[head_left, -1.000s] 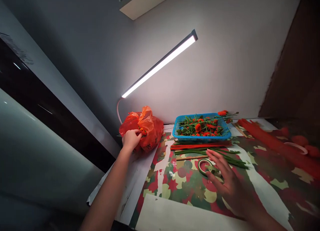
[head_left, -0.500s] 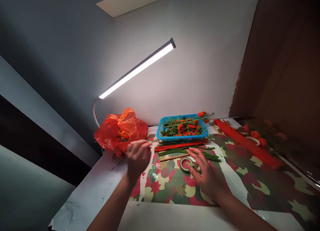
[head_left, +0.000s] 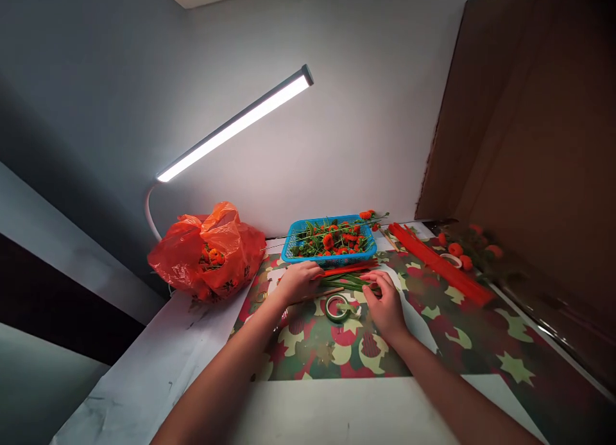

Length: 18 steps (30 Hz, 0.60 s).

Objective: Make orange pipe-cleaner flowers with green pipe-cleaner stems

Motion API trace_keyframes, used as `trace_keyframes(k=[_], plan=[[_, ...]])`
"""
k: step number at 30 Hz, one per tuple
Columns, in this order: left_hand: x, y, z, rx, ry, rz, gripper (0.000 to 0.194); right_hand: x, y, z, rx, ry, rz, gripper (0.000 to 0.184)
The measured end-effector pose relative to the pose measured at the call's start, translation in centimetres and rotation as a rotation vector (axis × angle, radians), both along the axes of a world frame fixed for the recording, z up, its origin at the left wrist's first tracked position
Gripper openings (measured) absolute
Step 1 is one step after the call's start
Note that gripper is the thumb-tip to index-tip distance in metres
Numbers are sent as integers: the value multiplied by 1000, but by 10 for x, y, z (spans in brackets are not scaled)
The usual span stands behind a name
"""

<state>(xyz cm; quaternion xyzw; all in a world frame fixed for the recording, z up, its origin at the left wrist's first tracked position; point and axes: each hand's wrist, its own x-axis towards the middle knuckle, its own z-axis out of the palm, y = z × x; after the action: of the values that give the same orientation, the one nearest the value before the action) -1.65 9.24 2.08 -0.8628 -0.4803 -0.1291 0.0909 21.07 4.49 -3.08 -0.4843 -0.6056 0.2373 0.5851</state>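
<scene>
My left hand lies over the left ends of a bundle of green pipe cleaners, its fingers curled down and closed on them. At the other end my right hand has thumb and fingers closed round the right ends. The bundle lies low over the table mat. Just behind it are red pipe cleaners, partly covered by my left hand. A thin brown stick lies in front of the bundle. Nearer to me, between my hands, rests a roll of green tape with a loose end.
A blue basket of orange-red flowers with green stems stands at the back. To the left is an orange plastic bag holding more flowers, under a lit lamp. A long red bundle and a cardboard panel are at right.
Both hands have reached forward and down onto the pipe cleaners; before, they hung apart in the air, the right near the tape. My view has shifted to the right.
</scene>
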Motion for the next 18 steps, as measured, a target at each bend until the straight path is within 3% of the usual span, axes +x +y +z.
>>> trace_keyframes(k=[5,18], plan=[[3,-6,-21,-42,59,115,23,-3,-1,0,-35,43,20,14],[2,-13,-13,32,-44,206,27,-5,0,-2,-71,66,38,12]])
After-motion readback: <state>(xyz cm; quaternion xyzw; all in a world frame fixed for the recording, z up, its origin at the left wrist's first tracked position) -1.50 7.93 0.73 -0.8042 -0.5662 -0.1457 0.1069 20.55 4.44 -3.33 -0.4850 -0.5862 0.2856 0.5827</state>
